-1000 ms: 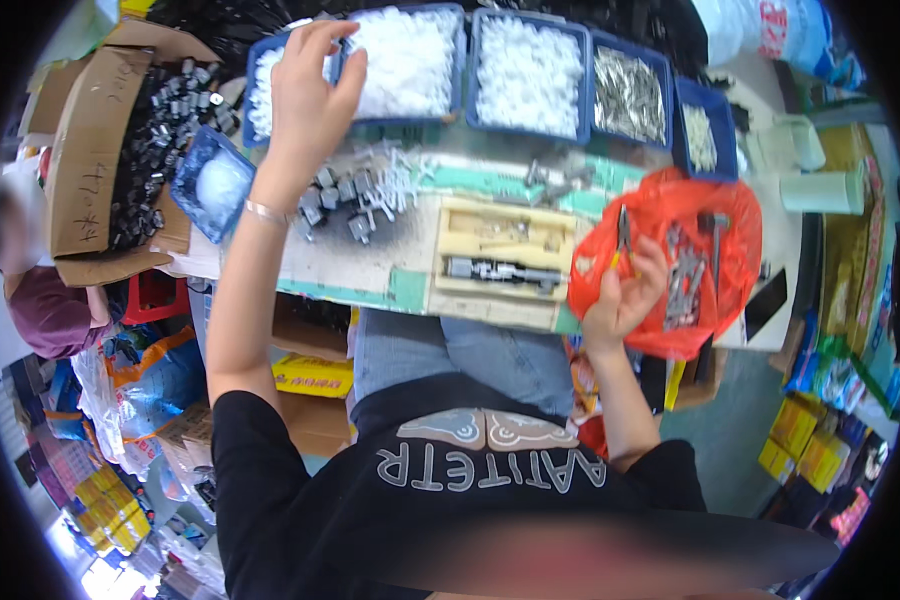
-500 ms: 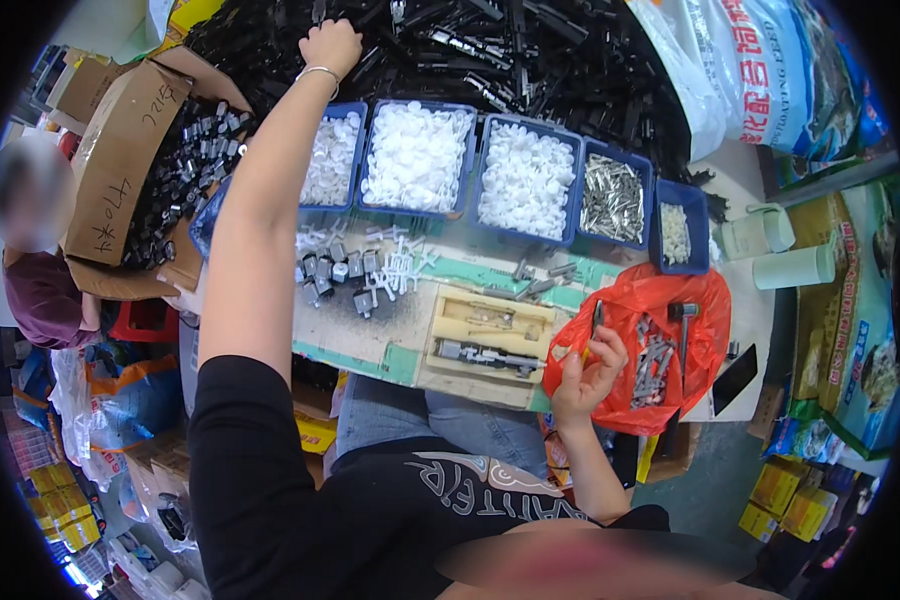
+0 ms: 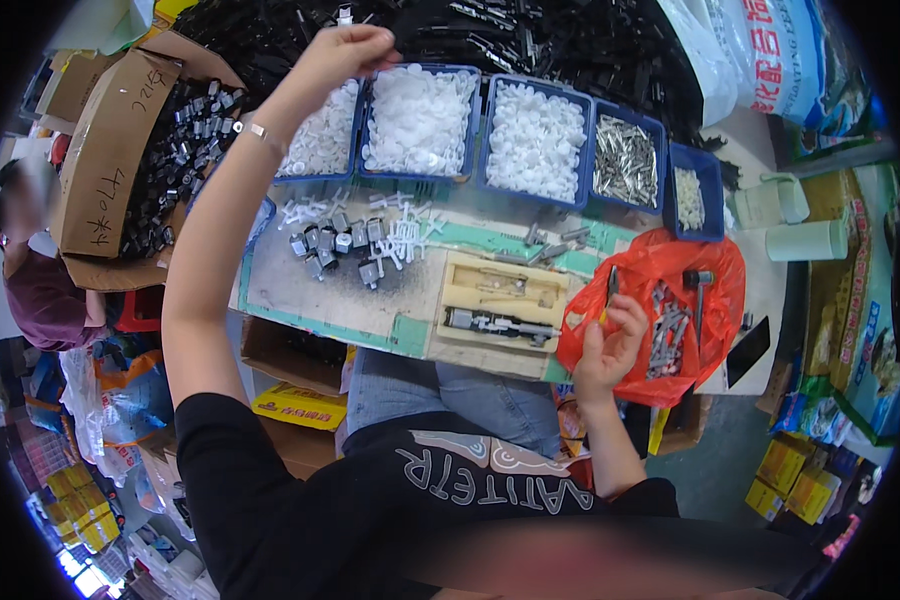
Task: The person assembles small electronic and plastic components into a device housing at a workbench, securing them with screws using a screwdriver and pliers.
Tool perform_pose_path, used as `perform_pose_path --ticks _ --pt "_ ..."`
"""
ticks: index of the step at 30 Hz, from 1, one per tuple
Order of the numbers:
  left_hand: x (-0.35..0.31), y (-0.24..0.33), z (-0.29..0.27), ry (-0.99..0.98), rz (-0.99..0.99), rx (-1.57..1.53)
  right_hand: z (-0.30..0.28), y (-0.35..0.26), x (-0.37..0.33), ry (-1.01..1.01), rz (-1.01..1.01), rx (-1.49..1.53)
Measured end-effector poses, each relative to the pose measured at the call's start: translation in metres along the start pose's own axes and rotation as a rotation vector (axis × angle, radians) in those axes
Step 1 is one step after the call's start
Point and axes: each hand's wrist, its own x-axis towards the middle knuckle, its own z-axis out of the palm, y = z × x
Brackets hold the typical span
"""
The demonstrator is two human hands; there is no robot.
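Observation:
My left hand (image 3: 348,55) reaches over the near edge of a heap of black metal parts (image 3: 460,35), just beyond the bin of white discs (image 3: 420,125). Its fingers are drawn together; whatever lies in them is too small to make out. At the right, my right hand (image 3: 610,350) is half curled beside the red plastic bag (image 3: 720,320), around a slim dark-tipped tool (image 3: 612,281) with a bit of yellow. Left of this hand, a cream fixture block (image 3: 505,270) has a grey and black metal assembly (image 3: 500,326) lying in its near recess.
Blue bins of small white parts (image 3: 538,130) and metal pins (image 3: 625,160) line the bench. Grey blocks and white cross-shaped pieces (image 3: 405,240) lie loose. A hammer (image 3: 700,280) rests in the bag. A carton of metal parts (image 3: 105,160) and a person (image 3: 50,300) are at the left.
My left hand has come back from the heap toward the bins and a little right, fingers now together. My right hand keeps its place by the bag. The whole view has shifted slightly.

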Motion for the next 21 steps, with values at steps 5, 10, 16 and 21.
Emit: perform_pose_path --ticks 5,10,16,21 --pt "-0.096 0.038 0.085 -0.385 -0.171 -0.427 -0.001 -0.036 0.042 -0.265 0.072 -0.001" --pt "-0.170 0.046 0.147 -0.580 -0.227 -0.506 0.031 -0.058 0.058 -0.347 0.358 0.476" --pt "-0.225 0.042 0.167 0.223 0.909 0.508 -0.010 -0.073 0.053 -0.777 0.650 0.286" --pt "-0.252 0.019 0.173 -0.152 0.901 0.447 -0.015 -0.067 0.027 -1.122 0.592 0.141"
